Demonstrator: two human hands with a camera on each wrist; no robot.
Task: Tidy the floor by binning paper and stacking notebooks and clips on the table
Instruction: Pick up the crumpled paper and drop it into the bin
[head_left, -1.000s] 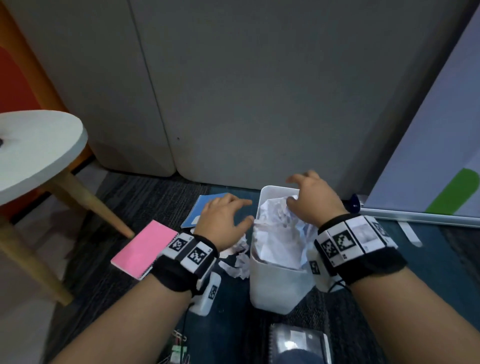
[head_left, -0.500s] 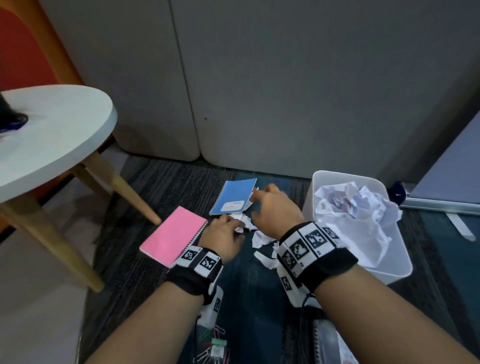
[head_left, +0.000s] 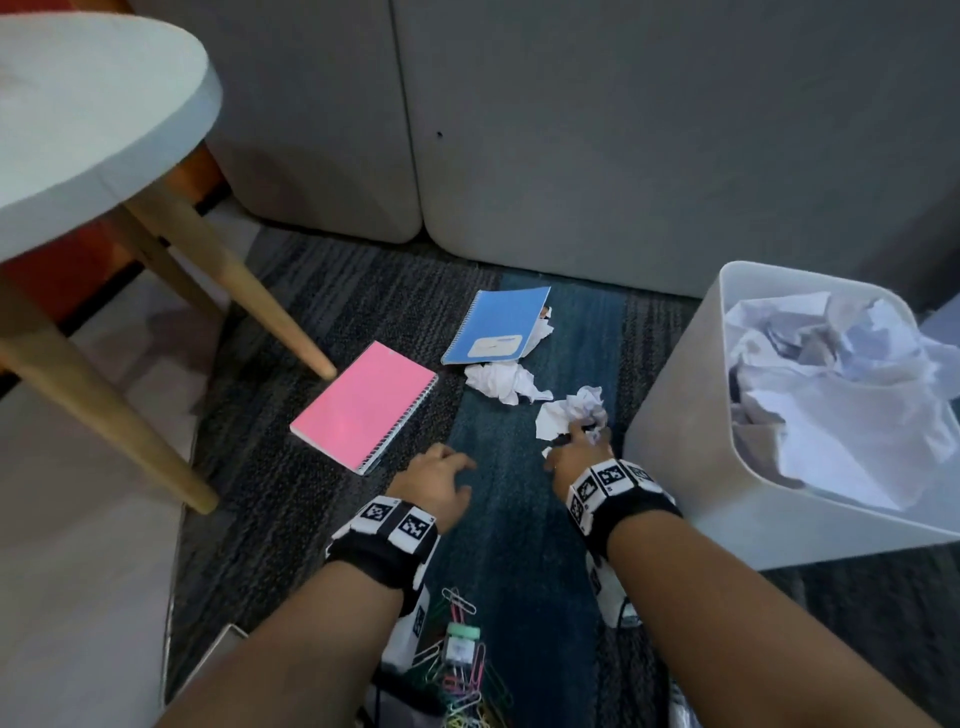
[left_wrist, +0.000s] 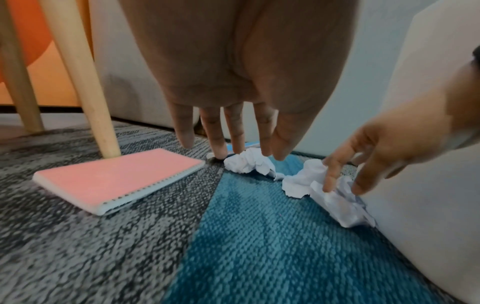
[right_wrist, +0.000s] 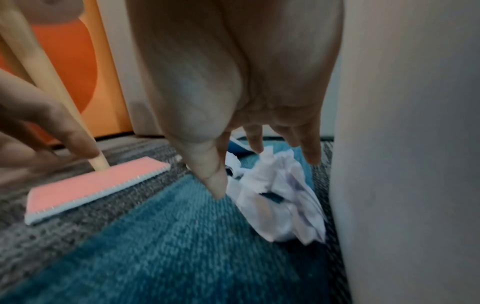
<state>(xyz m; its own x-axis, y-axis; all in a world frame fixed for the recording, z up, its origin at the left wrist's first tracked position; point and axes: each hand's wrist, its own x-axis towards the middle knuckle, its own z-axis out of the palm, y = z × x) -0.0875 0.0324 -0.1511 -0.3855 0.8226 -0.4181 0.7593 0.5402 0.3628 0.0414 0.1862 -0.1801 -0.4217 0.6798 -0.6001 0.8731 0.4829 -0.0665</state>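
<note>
Two crumpled paper balls lie on the carpet. One paper ball (head_left: 501, 382) sits below the blue notebook (head_left: 498, 325); the other paper ball (head_left: 569, 413) (right_wrist: 280, 201) lies beside the white bin (head_left: 675, 441). My right hand (head_left: 576, 444) reaches over this second ball with straight, spread fingers (left_wrist: 335, 174) touching it. My left hand (head_left: 452, 470) hovers open over bare carpet, holding nothing, right of the pink spiral notebook (head_left: 363, 405) (left_wrist: 114, 176). Coloured paper clips (head_left: 462, 670) lie between my forearms.
The bin holds a heap of crumpled paper (head_left: 831, 389). A round white table (head_left: 78, 130) on wooden legs (head_left: 234, 280) stands at the left, one leg touching down near the pink notebook. Grey cabinet fronts (head_left: 571, 156) close the back.
Both hands have drawn back from beside the blue notebook. The right hand now reaches onto the paper ball next to the bin; the left hand has left the paper and hangs open.
</note>
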